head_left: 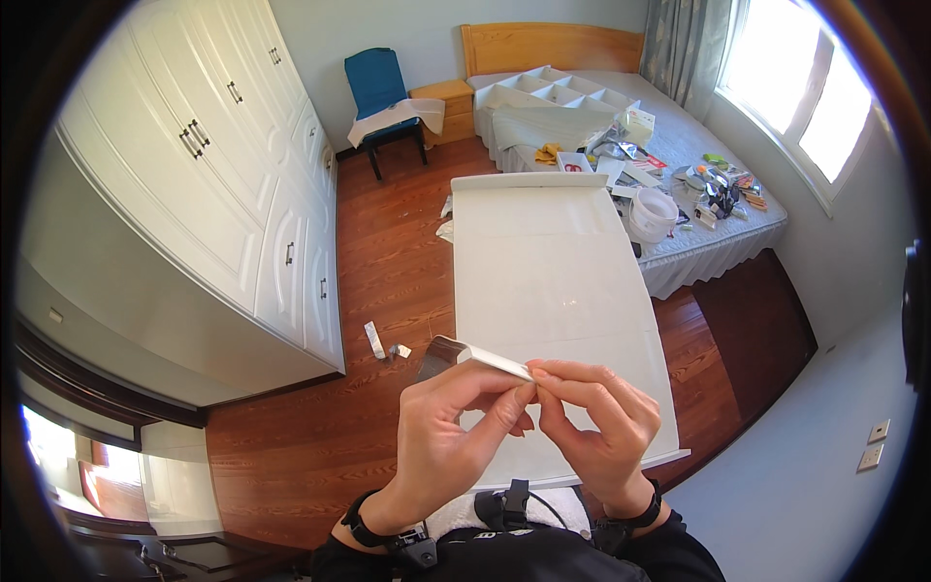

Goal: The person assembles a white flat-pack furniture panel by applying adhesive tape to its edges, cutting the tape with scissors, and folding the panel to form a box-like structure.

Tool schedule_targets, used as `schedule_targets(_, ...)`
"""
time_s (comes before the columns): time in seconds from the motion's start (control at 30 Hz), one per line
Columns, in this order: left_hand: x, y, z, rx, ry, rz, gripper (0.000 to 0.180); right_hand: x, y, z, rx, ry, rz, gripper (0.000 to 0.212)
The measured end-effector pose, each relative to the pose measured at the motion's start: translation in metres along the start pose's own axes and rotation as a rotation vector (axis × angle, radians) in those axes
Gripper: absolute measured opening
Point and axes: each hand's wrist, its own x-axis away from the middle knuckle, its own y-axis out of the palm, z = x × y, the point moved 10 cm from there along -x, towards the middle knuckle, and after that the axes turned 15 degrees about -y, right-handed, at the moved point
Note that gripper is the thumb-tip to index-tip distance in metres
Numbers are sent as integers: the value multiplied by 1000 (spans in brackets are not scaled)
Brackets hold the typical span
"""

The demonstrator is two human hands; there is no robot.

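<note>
In front of my chest, my left hand (453, 417) grips a flat, thin piece with a white edge (493, 361) and a dark brownish part at its far left end. Its exact kind is unclear. My right hand (603, 412) pinches the near right corner of that same piece, thumb and forefinger together. The fingertips of both hands meet there and hide the corner. Below them stretches a long white table (543, 281) with a raised lip at its far end. The piece is held above the tabletop.
A bed (669, 262) at the far right carries a white compartment organizer (553, 92), a white bucket (653, 213) and loose clutter. White wardrobes (184, 145) line the left. A blue chair (375, 87) stands by a wooden nightstand (449, 102). Scraps (374, 339) lie on the wooden floor.
</note>
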Motion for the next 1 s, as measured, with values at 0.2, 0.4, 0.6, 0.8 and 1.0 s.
schedule_targets(0.2,-1,0,-1,26,-9,-15,7,1,0,-1,5,-4,1,22)
schedule_targets(0.4,-2,1,3,27,-1,-23,8,-1,-1,1,-9,7,-2,22)
schedule_targets(0.6,-3,1,2,40,-19,-40,9,-1,0,2,-13,45,-15,20)
schedule_targets(0.8,-3,-3,-2,49,-19,-15,6,-2,4,3,-48,75,-26,19)
schedule_targets(1.0,1,-4,13,-167,178,54,7,2,11,19,-243,266,-85,13)
